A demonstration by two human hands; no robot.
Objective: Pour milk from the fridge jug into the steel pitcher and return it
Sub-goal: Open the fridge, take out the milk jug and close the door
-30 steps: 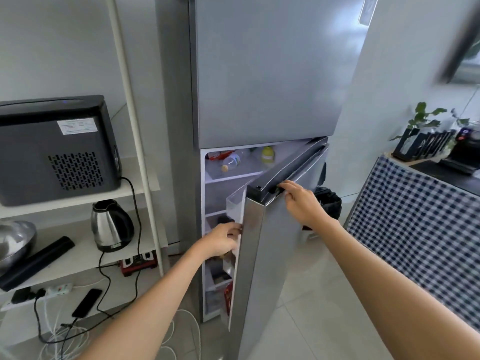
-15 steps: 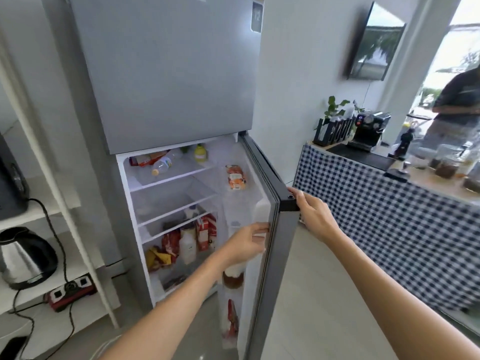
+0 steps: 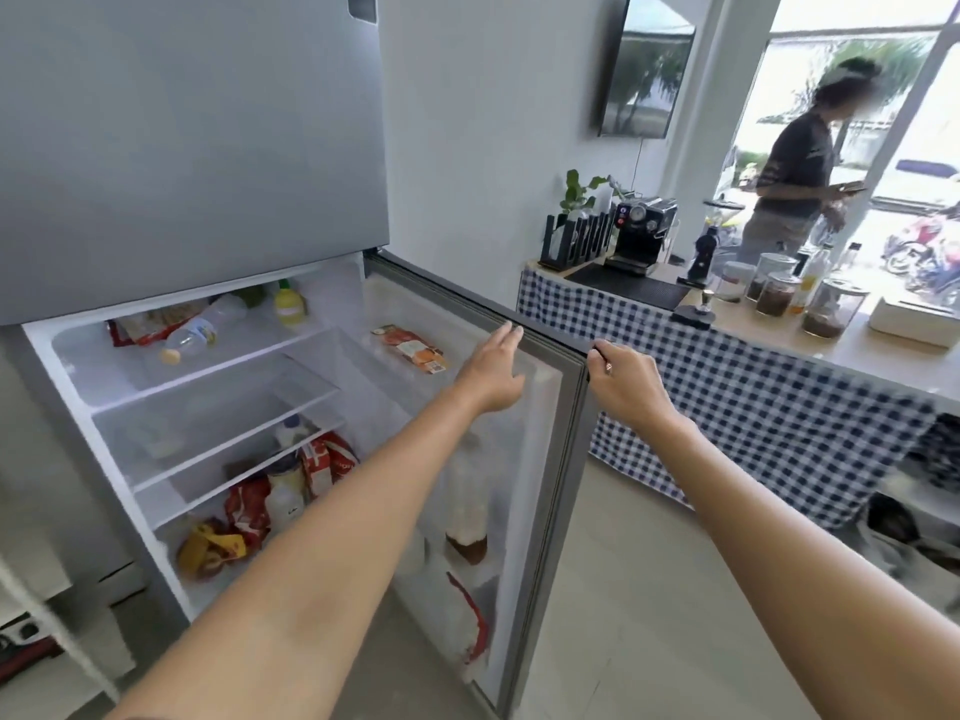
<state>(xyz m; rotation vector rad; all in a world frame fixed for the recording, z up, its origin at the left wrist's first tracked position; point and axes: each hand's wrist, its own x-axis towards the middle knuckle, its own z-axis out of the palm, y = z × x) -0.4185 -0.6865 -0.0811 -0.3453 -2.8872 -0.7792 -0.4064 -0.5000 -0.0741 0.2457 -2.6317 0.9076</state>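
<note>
My right hand (image 3: 626, 379) grips the top corner of the fridge door (image 3: 566, 459), while my left hand (image 3: 493, 374), fingers straight and empty, reaches inside it. Below my left hand, closer to it, an upright whitish jug (image 3: 467, 504), probably the milk, stands in the door rack, with open room above for lifting.

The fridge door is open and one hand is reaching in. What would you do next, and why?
Probably lower the left hand to the pale bottle in the open door rack, likely the milk. That hand is open and empty, while the right hand grips the door's edge.
</note>
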